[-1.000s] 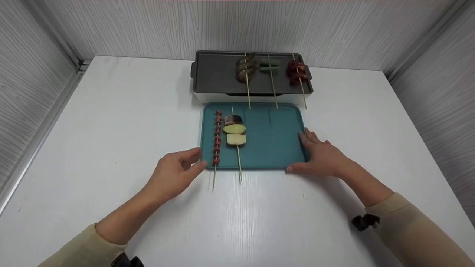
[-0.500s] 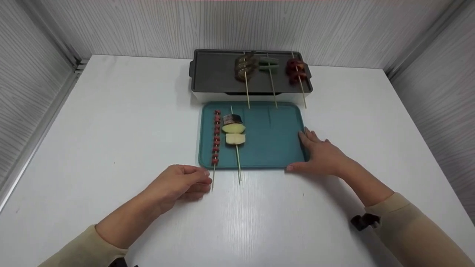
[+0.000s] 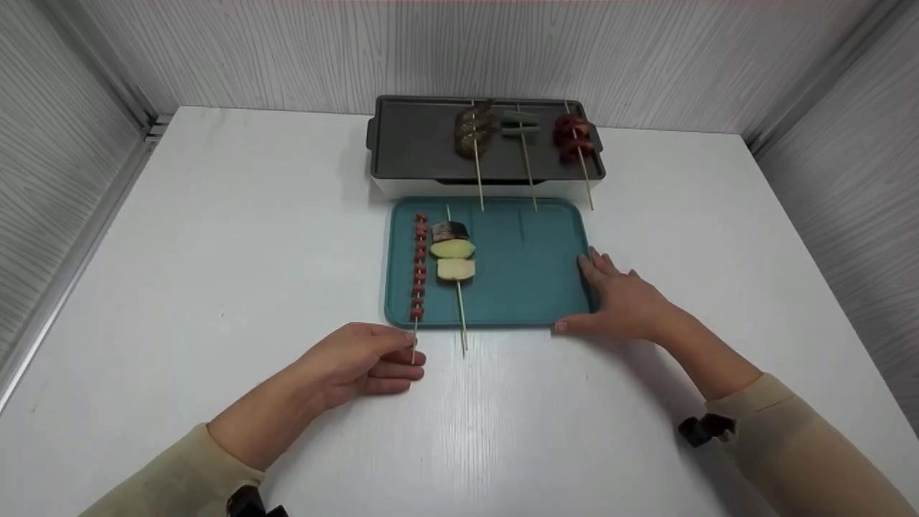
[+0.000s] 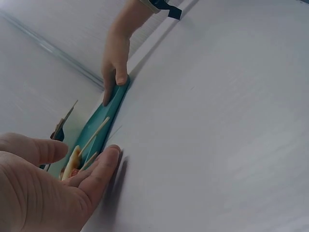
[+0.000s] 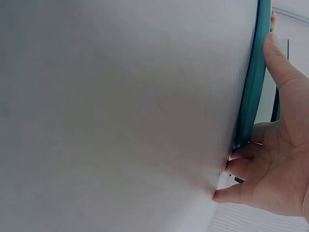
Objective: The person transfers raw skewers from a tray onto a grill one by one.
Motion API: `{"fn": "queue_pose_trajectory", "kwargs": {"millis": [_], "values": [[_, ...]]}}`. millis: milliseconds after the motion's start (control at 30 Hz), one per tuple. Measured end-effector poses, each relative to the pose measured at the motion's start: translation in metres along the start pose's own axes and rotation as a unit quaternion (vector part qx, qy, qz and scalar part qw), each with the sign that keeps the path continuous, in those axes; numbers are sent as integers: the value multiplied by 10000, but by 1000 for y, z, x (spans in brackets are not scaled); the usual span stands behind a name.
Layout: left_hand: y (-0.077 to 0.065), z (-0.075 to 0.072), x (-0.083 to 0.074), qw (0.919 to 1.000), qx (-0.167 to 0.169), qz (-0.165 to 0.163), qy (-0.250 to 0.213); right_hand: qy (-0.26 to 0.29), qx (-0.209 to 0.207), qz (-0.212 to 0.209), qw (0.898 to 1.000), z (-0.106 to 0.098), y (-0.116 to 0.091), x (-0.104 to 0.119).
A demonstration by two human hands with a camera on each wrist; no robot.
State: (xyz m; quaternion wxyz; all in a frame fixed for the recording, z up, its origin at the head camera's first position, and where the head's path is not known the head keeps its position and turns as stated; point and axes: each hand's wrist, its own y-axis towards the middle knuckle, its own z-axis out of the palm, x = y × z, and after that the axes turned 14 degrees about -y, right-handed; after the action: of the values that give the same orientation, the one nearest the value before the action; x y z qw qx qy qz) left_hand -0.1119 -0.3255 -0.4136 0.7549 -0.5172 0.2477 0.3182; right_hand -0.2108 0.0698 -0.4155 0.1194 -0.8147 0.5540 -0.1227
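A teal tray (image 3: 524,287) lies on the white table. Along its left side is a skewer of small red pieces (image 3: 419,269), its bare stick end jutting past the front edge. My left hand (image 3: 366,362) is at that stick end, fingers extended beneath it and thumb beside it; the left wrist view shows a gap between thumb and fingers. Beside it lies a skewer with pale slices and a dark-skinned piece (image 3: 454,251). My right hand (image 3: 624,305) rests against the tray's right front corner, thumb along the front edge and fingers spread along the side.
Behind the tray stands a dark grill plate (image 3: 416,140) on a white base. It bears a brownish skewer (image 3: 472,136), a green skewer (image 3: 521,128) and a red skewer (image 3: 574,136), their sticks overhanging the front. Pale wood-grain walls (image 3: 287,50) enclose the table.
My left hand has left the tray's left front corner and moved right and nearer, to the red skewer's stick end. My right hand stays in place at the tray.
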Motion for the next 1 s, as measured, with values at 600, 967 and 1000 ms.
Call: {"fn": "queue_pose_trajectory", "kwargs": {"millis": [600,967,1000], "values": [[11,2,4,9985,199,18,-507,125,98,151,9998,-2,-2,1],[10,0,5,9980,320,222,-502,-9,-123,-43,9999,1,0,0],[10,0,5,9980,325,227,-501,-6,-125,-42,9999,1,0,0]]}}
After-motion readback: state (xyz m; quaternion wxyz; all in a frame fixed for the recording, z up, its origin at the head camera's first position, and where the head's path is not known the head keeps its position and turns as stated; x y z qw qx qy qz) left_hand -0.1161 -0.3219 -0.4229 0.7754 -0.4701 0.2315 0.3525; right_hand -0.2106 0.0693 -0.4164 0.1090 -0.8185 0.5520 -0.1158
